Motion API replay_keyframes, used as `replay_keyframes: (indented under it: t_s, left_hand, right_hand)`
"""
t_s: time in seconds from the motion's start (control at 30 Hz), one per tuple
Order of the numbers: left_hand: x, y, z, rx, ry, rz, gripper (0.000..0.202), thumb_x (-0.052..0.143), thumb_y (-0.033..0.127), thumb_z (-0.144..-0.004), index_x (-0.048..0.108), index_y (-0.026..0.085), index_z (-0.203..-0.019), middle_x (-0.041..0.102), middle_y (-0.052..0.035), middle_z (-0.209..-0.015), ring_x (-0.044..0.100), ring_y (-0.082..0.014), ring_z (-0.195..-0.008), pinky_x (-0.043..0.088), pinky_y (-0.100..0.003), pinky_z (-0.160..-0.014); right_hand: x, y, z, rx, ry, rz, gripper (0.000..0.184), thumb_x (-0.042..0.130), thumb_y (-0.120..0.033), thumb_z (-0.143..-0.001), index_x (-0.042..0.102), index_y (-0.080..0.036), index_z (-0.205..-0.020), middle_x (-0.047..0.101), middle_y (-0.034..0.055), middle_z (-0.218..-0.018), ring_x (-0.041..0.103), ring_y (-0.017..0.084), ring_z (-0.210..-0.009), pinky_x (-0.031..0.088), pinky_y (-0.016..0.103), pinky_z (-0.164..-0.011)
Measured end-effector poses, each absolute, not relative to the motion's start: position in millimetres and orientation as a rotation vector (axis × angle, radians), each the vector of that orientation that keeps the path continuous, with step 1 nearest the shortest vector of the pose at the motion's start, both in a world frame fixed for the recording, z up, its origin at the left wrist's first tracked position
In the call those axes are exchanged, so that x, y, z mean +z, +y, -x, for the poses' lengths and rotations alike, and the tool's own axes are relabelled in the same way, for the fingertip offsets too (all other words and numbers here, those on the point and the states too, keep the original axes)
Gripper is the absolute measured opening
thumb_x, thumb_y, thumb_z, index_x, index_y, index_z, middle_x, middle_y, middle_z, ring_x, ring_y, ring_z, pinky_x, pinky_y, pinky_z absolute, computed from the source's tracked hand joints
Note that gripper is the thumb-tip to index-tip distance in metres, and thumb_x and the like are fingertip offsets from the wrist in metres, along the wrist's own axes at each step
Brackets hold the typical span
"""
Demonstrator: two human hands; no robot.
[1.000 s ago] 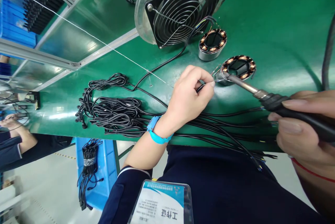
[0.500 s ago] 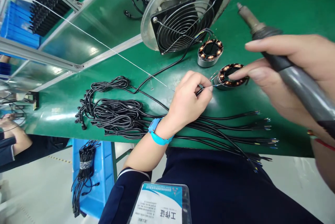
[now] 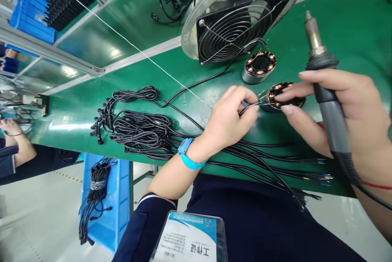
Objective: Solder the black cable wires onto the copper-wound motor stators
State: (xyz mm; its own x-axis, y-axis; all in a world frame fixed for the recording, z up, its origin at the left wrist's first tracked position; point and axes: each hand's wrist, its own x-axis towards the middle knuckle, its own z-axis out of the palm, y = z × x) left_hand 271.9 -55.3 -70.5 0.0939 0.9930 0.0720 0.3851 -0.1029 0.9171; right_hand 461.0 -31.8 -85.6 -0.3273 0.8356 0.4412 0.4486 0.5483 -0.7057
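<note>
My left hand (image 3: 229, 121) pinches the end of a black cable (image 3: 243, 111), whose thin stripped wires reach towards the near copper-wound stator (image 3: 270, 101). Gripped in my right hand (image 3: 358, 107) is a soldering iron (image 3: 330, 121), its metal tip pointing up and away from the work. A finger and thumb of that same hand rest at the near stator's rim and partly cover it. Behind it stands a second stator (image 3: 253, 75) with a wired cable attached. From the upper left, a thin pale strand (image 3: 134, 46) runs down to my left hand.
A fan with a wire guard (image 3: 226, 37) sits in a clear housing at the back. Bundled black cables (image 3: 143, 131) lie left, their wire ends (image 3: 324, 177) spread right. A blue bin (image 3: 122, 200) with cables stands below the bench edge. At far left are another person's hands (image 3: 12, 126).
The soldering iron has swung more upright in my right hand. That hand's thumb has come in to the near stator. My left hand keeps its pinch, and the whole view has shifted slightly.
</note>
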Motion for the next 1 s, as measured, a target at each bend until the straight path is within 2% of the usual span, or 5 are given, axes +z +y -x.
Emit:
replay_keyframes:
  t_s: [0.1,0.23,0.43,0.67,1.0]
  left_hand:
    - [-65.1,-52.0,-267.7,0.792,1.330,-1.206,0.013,0.060,0.016,-0.086,0.048,0.019,-0.091,0.055,0.0040,-0.080,0.050,-0.0030,-0.052,0.042,-0.020,-0.049]
    - [-57.6,-45.5,-261.4,0.675,1.207,-0.942,0.017,0.055,0.019,-0.090,0.050,0.016,-0.075,0.053,0.0051,-0.065,0.042,-0.0010,-0.045,0.031,-0.016,-0.041]
    - [-53.3,-42.9,-261.9,0.813,1.200,-0.738,0.017,0.064,0.009,-0.082,0.055,0.013,-0.068,0.047,0.0086,-0.055,0.035,0.0006,-0.046,0.026,-0.015,-0.046]
    - [-59.1,-45.6,-273.7,0.875,1.232,-0.778,0.018,0.079,0.020,-0.071,0.063,0.012,-0.070,0.061,0.0053,-0.065,0.051,-0.0022,-0.061,0.041,-0.018,-0.064]
    - [-51.8,-48.2,-272.4,0.774,1.253,-0.885,0.024,0.076,0.026,-0.074,0.056,0.013,-0.068,0.051,0.0083,-0.059,0.042,-0.0013,-0.055,0.035,-0.017,-0.058]
  right_hand:
    - [-90.7,-27.2,-461.3,0.579,-2.017,1.014,0.057,0.062,-0.039,-0.086,0.044,-0.025,-0.139,0.067,0.0086,-0.115,0.064,0.026,-0.105,0.049,0.049,-0.097]
    - [-96.8,-19.9,-461.5,0.439,-2.241,0.952,0.057,0.055,-0.038,-0.089,0.039,-0.026,-0.142,0.065,0.0083,-0.121,0.058,0.027,-0.116,0.046,0.049,-0.095]
    - [-91.4,-25.2,-461.2,0.332,-2.269,0.933,0.051,0.053,-0.039,-0.091,0.040,-0.025,-0.138,0.068,0.0061,-0.105,0.061,0.025,-0.097,0.047,0.044,-0.086]
    - [-84.7,-28.0,-463.2,0.323,-2.248,0.859,0.050,0.055,-0.034,-0.092,0.040,-0.022,-0.138,0.068,0.0074,-0.109,0.060,0.026,-0.104,0.046,0.043,-0.085]
    - [-85.1,-29.4,-460.5,0.323,-2.236,0.848,0.046,0.051,-0.033,-0.092,0.042,-0.023,-0.136,0.068,0.0044,-0.108,0.060,0.025,-0.096,0.047,0.041,-0.079]
